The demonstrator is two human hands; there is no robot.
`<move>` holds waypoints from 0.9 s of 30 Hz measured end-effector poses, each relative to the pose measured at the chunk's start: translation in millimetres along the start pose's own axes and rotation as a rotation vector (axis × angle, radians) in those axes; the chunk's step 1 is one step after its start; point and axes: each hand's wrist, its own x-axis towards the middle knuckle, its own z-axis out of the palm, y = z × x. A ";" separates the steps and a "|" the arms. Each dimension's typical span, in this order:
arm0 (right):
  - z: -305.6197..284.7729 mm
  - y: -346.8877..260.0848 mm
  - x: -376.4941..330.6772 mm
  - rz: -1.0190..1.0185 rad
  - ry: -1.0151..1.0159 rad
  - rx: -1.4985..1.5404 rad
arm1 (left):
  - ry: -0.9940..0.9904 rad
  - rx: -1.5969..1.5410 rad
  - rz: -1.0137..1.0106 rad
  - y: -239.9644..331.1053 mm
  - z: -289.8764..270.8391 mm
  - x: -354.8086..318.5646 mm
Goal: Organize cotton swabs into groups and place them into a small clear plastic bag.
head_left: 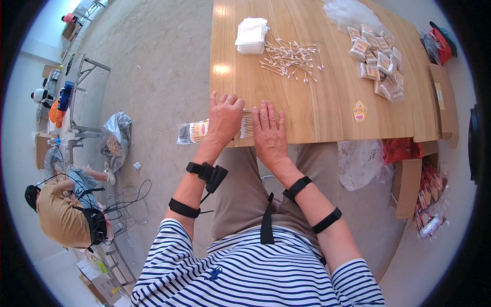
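Note:
Near the table's front left corner, my left hand is closed, its fingers curled; what they hold, if anything, is hidden. Swab tips show right beside its knuckles. My right hand lies flat with its fingers stretched out. Between the two hands, a row of cotton swabs is lined up side by side on the wood, partly covered by them. By my left wrist, a clear packet of swabs with a yellow label juts past the table's left edge. Farther back are a loose heap of swabs and a stack of clear bags.
Filled swab packets are piled on the table at the right, near yellow label cards. Cardboard boxes and plastic bags stand below the right side. At far left, a person sits by metal-framed tables.

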 end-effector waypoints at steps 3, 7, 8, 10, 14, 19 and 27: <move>-0.7 0.1 0.2 0.009 -0.010 0.020 | 0.018 -0.050 0.004 1.2 -0.9 0.6; -1.9 0.6 0.3 0.008 -0.024 0.006 | 0.048 -0.094 0.037 2.2 1.5 0.1; -2.2 0.5 0.3 0.007 -0.024 0.004 | 0.046 -0.063 0.041 2.3 1.2 0.5; -2.7 0.8 0.1 0.006 -0.020 0.002 | 0.045 -0.036 0.049 2.3 3.0 1.1; 2.3 2.2 -0.9 -0.001 0.048 0.074 | 0.053 -0.018 -0.003 -3.6 3.3 3.3; -3.8 0.1 -0.6 0.008 -0.015 0.015 | 0.014 0.051 -0.020 -10.2 2.4 7.7; -3.6 1.4 0.6 0.011 -0.004 0.042 | 0.048 0.022 -0.043 -19.6 8.1 14.1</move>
